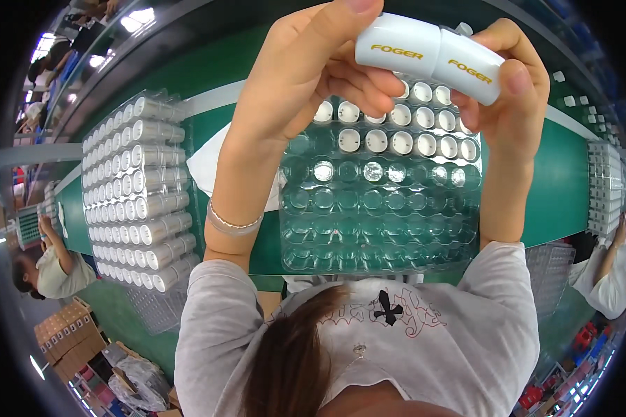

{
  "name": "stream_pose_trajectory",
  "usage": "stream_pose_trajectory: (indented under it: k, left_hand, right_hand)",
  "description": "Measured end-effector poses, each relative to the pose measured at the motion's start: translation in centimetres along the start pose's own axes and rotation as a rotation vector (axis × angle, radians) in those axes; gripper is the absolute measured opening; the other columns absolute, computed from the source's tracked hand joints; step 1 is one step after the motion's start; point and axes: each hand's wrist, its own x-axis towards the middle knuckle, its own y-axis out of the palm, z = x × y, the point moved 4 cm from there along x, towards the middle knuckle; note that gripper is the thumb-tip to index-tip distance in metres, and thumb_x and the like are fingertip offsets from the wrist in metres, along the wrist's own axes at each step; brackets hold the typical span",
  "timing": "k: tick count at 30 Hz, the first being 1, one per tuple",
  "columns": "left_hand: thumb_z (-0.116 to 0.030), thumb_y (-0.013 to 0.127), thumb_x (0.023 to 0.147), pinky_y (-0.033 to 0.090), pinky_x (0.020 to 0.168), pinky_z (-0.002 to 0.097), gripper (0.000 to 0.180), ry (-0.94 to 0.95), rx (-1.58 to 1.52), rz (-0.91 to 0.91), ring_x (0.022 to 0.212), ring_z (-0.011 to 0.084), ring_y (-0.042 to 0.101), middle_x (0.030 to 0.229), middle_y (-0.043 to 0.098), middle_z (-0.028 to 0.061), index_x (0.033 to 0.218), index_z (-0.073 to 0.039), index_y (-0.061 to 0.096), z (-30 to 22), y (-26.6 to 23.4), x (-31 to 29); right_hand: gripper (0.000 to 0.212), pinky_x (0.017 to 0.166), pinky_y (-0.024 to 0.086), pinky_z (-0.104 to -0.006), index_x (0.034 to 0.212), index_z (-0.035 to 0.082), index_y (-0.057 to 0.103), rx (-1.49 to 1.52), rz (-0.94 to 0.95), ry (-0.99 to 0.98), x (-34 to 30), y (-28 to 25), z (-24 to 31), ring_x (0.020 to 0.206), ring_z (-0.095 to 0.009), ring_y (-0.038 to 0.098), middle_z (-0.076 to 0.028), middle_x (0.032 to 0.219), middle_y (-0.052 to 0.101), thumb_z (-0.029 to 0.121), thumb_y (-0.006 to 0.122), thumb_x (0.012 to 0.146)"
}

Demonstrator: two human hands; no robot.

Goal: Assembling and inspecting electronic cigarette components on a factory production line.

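Close to the camera, two glossy white rounded cylinders with gold lettering meet end to end, forming a slight bend. The left cylinder (398, 62) is gripped between the thumb and fingers of my left hand (309, 73). My right hand (511, 90) pinches the outer end of the right cylinder (469, 55); a small white nub shows behind its upper edge. Whether the two are joined or only touching, I cannot tell. Below them, a transparent plastic tray (379, 240) has rows of round pockets. White cylinders (402, 144) stand in its far rows, their open-looking ends facing up.
Stacked trays of white cylinders (146, 201) rise at left. A white sheet (205, 163) lies beside my left forearm on the green table (556, 184). Another stack (603, 191) and several small white pieces (583, 103) are at right. Co-workers sit at both sides.
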Motion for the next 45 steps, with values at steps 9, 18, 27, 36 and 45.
stream_pose_trajectory:
  k: [9,18,27,36,45]
  left_hand:
    - [-0.034,0.062,0.087,0.056,0.049,0.0268,0.034,0.651,0.107,0.484,0.057,0.0183,0.066,0.07,0.064,0.0153,0.08,-0.003,0.05,0.1,-1.0,1.9]
    - [-0.024,0.068,0.084,0.057,0.051,0.0279,0.031,0.412,0.055,0.237,0.064,0.0208,0.068,0.072,0.064,0.0156,0.078,-0.004,0.046,-0.3,-1.0,1.7]
    - [-0.023,0.066,0.085,0.057,0.052,0.0284,0.029,0.388,0.054,0.276,0.063,0.0208,0.068,0.073,0.064,0.0157,0.079,-0.003,0.046,0.2,-0.7,1.9]
    - [-0.027,0.062,0.088,0.058,0.054,0.0294,0.029,0.378,-0.063,0.299,0.063,0.0222,0.067,0.075,0.064,0.0169,0.082,-0.004,0.045,-0.4,0.7,0.9]
    - [-0.028,0.063,0.087,0.058,0.056,0.03,0.031,0.12,-0.1,0.018,0.065,0.0231,0.068,0.082,0.065,0.0218,0.084,-0.004,0.044,-0.5,0.4,-0.1]
  right_hand:
    - [0.086,0.043,0.033,-0.0172,0.123,-0.014,0.044,-0.174,0.115,0.014,-1.1,2.5,2.7,0.049,-0.007,0.051,-0.006,0.06,0.057,0.036,0.074,0.06]
    - [0.052,0.056,0.046,-0.0181,0.113,0.0,0.045,0.309,0.122,0.423,-0.2,3.1,3.7,0.067,-0.01,0.061,-0.018,0.09,0.062,-0.005,0.073,0.069]
    - [0.103,0.036,0.025,-0.0139,0.135,-0.013,0.029,-0.205,0.003,0.294,-1.4,5.2,4.9,0.039,-0.004,0.049,-0.003,0.052,0.057,0.031,0.077,0.055]
    - [0.109,0.037,0.028,-0.0145,0.137,-0.015,0.014,-0.073,0.272,0.404,-2.5,4.7,4.6,0.04,-0.006,0.051,-0.005,0.053,0.059,0.027,0.077,0.059]
    - [0.119,0.037,0.036,-0.0152,0.135,-0.019,-0.004,0.135,0.386,0.292,-2.2,4.2,4.4,0.042,-0.01,0.057,-0.01,0.056,0.061,0.027,0.08,0.065]
